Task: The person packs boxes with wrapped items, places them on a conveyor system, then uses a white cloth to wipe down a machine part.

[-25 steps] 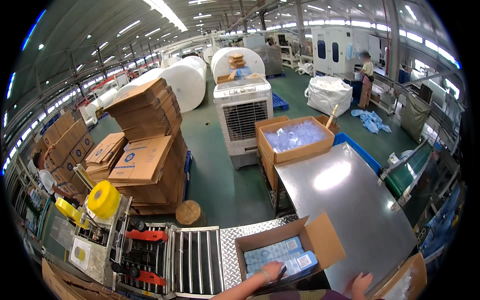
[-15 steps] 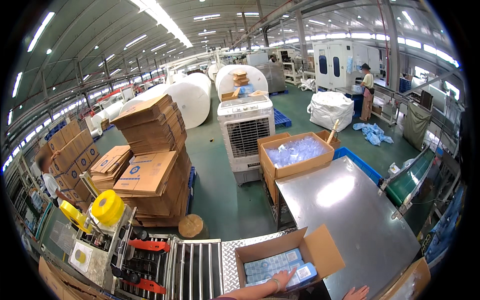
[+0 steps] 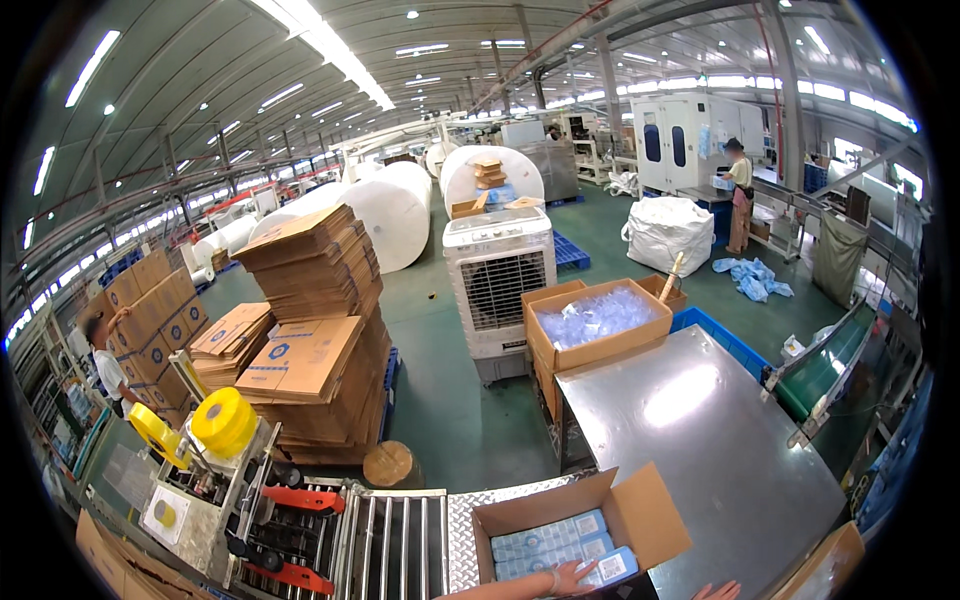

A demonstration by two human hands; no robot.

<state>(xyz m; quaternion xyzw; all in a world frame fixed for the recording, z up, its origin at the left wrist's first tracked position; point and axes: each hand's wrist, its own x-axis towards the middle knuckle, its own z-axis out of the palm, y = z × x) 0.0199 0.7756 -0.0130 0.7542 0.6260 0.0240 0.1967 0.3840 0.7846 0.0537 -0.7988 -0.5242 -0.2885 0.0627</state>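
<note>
At the right end of the roller conveyor [image 3: 403,545], just past the diamond-pattern plate [image 3: 462,540], we note an open carton [image 3: 545,507], its right-hand flap folded out toward the steel table [image 3: 740,470]. Inside it we find the blue packs [image 3: 545,538], laid in rows; the near right one shows a pale printed label on its end.

Left hand [image 3: 572,578]: we see it palm down over the near packs, inside the carton, a band at the wrist. Fingers extended and spread slightly apart, pinching nothing; the fingertips point toward the labelled end. Right hand [image 3: 718,592]: we have only part of it, at the lower edge of view by the steel table. The visible fingers are straight and spread; we cannot tell whether they touch the metal.

Surroundings: to the right of the right hand we record a second carton [image 3: 828,565]. Beyond the table's far edge stands a carton of crumpled clear plastic [image 3: 600,318], with a blue bin [image 3: 722,337] beside it. Left of the rollers we log the taping machine [image 3: 180,515] with yellow tape rolls [image 3: 225,422], and behind it stacked flat cardboard [image 3: 305,370].
</note>
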